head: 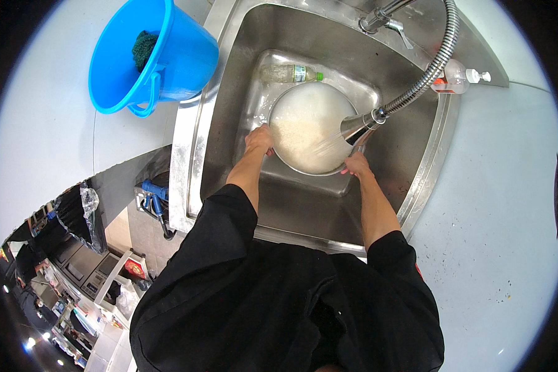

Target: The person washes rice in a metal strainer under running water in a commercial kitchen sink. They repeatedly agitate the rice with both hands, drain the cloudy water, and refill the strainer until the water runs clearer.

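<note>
A round metal bowl or pot [323,174] sits low in a stainless steel sink [302,218]. It holds cloudy whitish water over pale grains that look like rice [295,135]. My left hand [260,138] is curled on the vessel's left edge. On its lower right edge, my right hand [357,165] has its fingers closed; whether each grips a rim or a handle is hidden. Over the right side hangs a metal spray head [359,128], with streaks of water running from it into the vessel.
A plastic bottle with a green cap [283,73] lies behind the vessel. Its hose [421,90] arches in from the faucet [376,21]. A blue bucket [190,56] with a dark green scouring pad [144,50] stands left; a pump bottle [453,76] is at the right rim.
</note>
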Demonstrator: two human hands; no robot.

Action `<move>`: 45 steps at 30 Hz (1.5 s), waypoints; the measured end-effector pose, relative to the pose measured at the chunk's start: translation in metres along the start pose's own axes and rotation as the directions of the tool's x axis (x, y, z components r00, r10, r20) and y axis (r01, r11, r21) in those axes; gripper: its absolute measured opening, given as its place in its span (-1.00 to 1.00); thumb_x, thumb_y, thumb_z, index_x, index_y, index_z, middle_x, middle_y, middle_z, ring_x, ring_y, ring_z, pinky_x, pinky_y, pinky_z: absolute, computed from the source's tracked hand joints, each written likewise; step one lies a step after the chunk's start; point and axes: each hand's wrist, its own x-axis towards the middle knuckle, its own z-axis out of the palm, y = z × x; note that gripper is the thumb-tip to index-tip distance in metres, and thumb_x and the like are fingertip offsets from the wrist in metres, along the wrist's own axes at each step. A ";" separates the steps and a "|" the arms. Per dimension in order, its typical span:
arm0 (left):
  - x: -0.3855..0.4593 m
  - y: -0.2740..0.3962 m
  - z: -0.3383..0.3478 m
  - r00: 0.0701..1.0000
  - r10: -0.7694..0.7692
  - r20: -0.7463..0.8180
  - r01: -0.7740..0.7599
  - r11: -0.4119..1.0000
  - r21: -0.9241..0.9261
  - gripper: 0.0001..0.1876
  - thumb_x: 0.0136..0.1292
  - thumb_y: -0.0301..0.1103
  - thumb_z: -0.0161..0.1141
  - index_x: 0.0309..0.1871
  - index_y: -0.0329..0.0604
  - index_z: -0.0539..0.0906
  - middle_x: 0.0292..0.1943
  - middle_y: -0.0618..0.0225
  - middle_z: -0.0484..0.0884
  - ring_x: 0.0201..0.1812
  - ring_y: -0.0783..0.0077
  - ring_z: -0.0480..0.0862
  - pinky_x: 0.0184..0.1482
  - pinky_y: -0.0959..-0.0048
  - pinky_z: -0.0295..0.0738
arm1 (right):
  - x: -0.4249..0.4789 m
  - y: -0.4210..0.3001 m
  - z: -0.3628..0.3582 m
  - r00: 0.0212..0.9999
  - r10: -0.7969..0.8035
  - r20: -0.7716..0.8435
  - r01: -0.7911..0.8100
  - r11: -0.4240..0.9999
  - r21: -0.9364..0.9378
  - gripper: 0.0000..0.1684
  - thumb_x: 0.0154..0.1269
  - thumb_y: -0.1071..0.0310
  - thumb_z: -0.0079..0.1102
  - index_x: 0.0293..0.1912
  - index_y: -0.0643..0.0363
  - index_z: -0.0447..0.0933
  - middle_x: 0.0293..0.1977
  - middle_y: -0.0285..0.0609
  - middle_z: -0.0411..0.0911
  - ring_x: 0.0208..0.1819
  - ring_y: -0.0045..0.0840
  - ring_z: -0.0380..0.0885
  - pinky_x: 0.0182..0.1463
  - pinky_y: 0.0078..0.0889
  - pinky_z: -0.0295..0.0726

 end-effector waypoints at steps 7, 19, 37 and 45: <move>0.003 0.000 0.000 1.000 0.004 0.013 -0.004 1.000 -0.009 -0.80 0.28 -0.45 -0.01 -0.15 -0.28 0.61 -0.51 0.32 0.73 -0.46 0.49 0.74 -0.24 0.50 0.59 | 0.005 0.003 0.000 1.000 0.007 -0.019 -0.007 1.000 -0.004 -0.73 0.08 0.46 -0.04 -0.66 0.33 0.49 -0.71 -0.05 0.55 -0.57 -0.40 0.64 -0.46 -0.29 0.51; 0.012 -0.004 0.004 1.000 0.001 -0.011 -0.002 0.999 -0.048 -0.81 0.19 -0.43 0.08 -0.18 -0.28 0.61 -0.53 0.30 0.72 -0.54 0.47 0.72 -0.30 0.43 0.60 | 0.013 0.010 0.001 0.999 -0.035 -0.018 0.035 0.999 0.007 -0.71 0.13 0.40 0.01 -0.66 0.30 0.46 -0.72 -0.06 0.51 -0.62 -0.41 0.62 -0.69 -0.37 0.34; -0.004 0.009 -0.009 0.999 -0.015 0.030 0.016 1.000 -0.025 -0.76 0.27 -0.47 0.01 -0.41 -0.24 0.71 -0.52 0.33 0.73 -0.49 0.51 0.73 -0.27 0.54 0.62 | 0.005 0.002 -0.007 1.000 -0.024 0.006 0.024 0.999 0.026 -0.69 0.16 0.37 -0.01 -0.64 0.29 0.46 -0.66 -0.06 0.58 -0.74 -0.54 0.48 -0.78 -0.44 0.25; 0.004 0.005 -0.007 0.998 -0.022 0.050 0.022 1.000 0.003 -0.78 0.26 -0.46 0.03 -0.39 -0.24 0.71 -0.51 0.34 0.73 -0.49 0.52 0.73 -0.26 0.54 0.61 | -0.007 -0.009 -0.011 1.000 -0.010 0.020 0.009 0.998 0.063 -0.75 0.07 0.47 -0.07 -0.67 0.29 0.45 -0.71 -0.03 0.52 -0.65 -0.42 0.58 -0.66 -0.32 0.33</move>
